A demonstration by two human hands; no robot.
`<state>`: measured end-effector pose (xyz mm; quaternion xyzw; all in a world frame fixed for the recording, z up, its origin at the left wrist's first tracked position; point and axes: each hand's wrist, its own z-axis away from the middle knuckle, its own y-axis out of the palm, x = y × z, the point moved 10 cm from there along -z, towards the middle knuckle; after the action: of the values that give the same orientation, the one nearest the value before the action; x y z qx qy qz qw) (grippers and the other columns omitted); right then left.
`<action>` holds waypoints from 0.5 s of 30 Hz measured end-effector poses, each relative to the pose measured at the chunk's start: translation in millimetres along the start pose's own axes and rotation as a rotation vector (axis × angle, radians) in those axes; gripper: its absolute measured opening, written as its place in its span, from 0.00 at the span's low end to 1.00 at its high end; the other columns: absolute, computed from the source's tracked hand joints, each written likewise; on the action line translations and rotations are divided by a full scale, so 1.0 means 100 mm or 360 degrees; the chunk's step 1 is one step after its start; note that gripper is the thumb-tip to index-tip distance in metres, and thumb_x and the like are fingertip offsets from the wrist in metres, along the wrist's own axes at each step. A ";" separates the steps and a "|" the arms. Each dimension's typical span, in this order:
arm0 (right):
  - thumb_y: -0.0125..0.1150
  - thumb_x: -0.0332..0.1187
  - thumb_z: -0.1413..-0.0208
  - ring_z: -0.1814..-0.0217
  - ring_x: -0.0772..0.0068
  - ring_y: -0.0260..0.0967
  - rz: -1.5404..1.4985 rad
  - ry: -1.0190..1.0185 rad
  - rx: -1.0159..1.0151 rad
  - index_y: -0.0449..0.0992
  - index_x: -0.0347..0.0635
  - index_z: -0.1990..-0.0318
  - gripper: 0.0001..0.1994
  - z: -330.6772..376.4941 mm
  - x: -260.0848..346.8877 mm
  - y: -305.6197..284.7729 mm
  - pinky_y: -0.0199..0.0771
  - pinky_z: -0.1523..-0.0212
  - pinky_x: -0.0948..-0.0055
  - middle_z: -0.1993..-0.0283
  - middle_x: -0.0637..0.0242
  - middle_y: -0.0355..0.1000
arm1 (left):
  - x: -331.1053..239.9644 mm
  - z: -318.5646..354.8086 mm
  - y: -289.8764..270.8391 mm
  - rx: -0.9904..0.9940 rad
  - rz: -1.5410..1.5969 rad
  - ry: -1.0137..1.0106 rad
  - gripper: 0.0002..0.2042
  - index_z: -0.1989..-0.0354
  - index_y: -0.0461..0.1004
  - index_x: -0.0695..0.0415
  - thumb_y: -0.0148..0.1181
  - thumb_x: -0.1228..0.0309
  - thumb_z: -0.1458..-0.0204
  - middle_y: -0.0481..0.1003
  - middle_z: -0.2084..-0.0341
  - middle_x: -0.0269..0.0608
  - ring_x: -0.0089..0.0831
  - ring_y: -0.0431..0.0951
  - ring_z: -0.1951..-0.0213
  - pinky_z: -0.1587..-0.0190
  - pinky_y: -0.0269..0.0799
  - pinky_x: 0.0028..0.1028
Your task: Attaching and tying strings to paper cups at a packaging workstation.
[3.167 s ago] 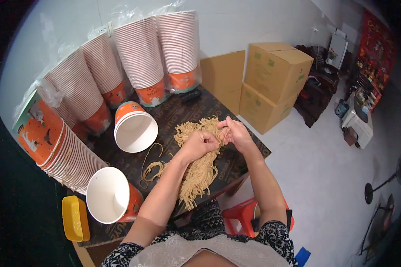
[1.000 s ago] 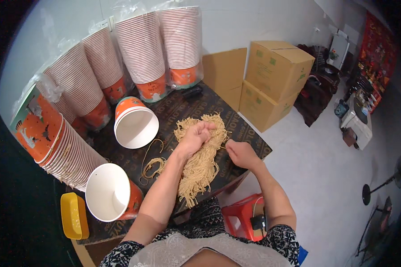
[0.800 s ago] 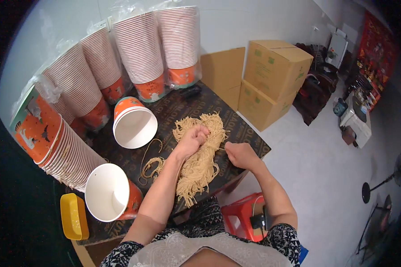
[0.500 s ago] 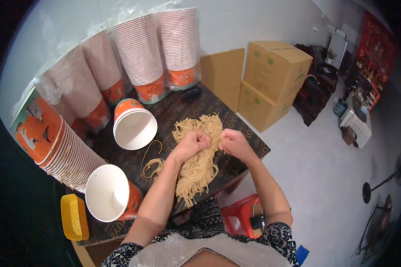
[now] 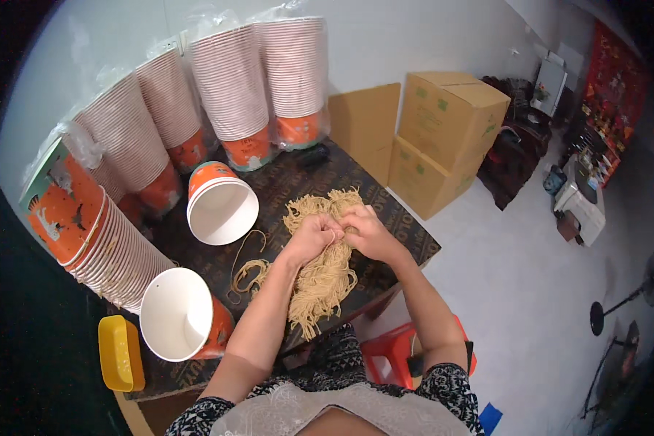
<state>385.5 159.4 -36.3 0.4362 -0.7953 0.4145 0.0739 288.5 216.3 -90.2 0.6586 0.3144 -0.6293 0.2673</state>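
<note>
Both hands met over the string bundle (image 5: 320, 269) lying on the dark table (image 5: 407, 232), left hand (image 5: 314, 236) and right hand (image 5: 365, 231) pinching strands together, seemingly to separate some.

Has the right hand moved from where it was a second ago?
Yes. The right hand has come back from the table's near right edge onto the pale string bundle, meeting the left hand.

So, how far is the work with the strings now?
Looks done: a small bunch of strings lies apart, left of the main pile. In hand: the left hand and right hand meet on top of the string pile, pinching strands. Left: most of the pile remains loose on the table, and the two open cups look empty.
</note>
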 end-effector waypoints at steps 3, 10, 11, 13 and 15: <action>0.59 0.27 0.49 0.52 0.56 0.66 0.0108 -0.0021 -0.0045 0.74 0.40 0.67 0.03 0.02 0.03 -0.05 0.61 0.48 0.63 0.58 0.60 0.72 | -0.06 -0.01 0.02 -0.0005 0.0024 0.0011 0.03 0.71 0.74 0.62 0.61 0.78 0.46 0.76 0.75 0.34 0.19 0.72 0.74 0.70 0.68 0.21; 0.60 0.30 0.47 0.61 0.59 0.68 0.0300 0.0033 0.0203 0.75 0.40 0.68 0.04 0.17 0.42 -0.08 0.65 0.54 0.64 0.68 0.64 0.73 | -0.01 0.02 -0.10 -0.0080 0.0011 -0.0095 0.03 0.73 0.74 0.63 0.61 0.81 0.49 0.77 0.77 0.36 0.21 0.73 0.76 0.71 0.69 0.21; 0.60 0.30 0.47 0.61 0.59 0.68 0.0300 0.0035 0.0204 0.75 0.40 0.68 0.04 0.17 0.41 -0.09 0.65 0.54 0.64 0.68 0.64 0.73 | -0.04 0.02 -0.10 -0.0093 0.0012 -0.0060 0.03 0.73 0.74 0.63 0.60 0.82 0.50 0.77 0.77 0.36 0.21 0.73 0.76 0.71 0.69 0.21; 0.59 0.30 0.46 0.63 0.60 0.69 -0.0090 -0.0002 0.0156 0.77 0.39 0.69 0.05 0.13 0.41 -0.13 0.69 0.58 0.65 0.67 0.61 0.73 | 0.00 0.02 -0.13 -0.0103 0.0031 -0.0027 0.02 0.73 0.74 0.63 0.60 0.83 0.51 0.76 0.77 0.36 0.21 0.73 0.75 0.71 0.69 0.21; 0.59 0.29 0.46 0.64 0.62 0.69 -0.0156 0.0148 0.0004 0.77 0.38 0.68 0.05 0.13 0.14 -0.16 0.69 0.60 0.67 0.68 0.60 0.72 | -0.02 -0.01 -0.08 -0.0087 0.0050 0.0013 0.03 0.73 0.74 0.62 0.59 0.83 0.52 0.76 0.77 0.35 0.21 0.72 0.75 0.71 0.68 0.21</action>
<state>392.1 136.6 -28.8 0.4550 -0.7682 0.4310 0.1304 283.1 221.6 -87.7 0.6584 0.3223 -0.6135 0.2937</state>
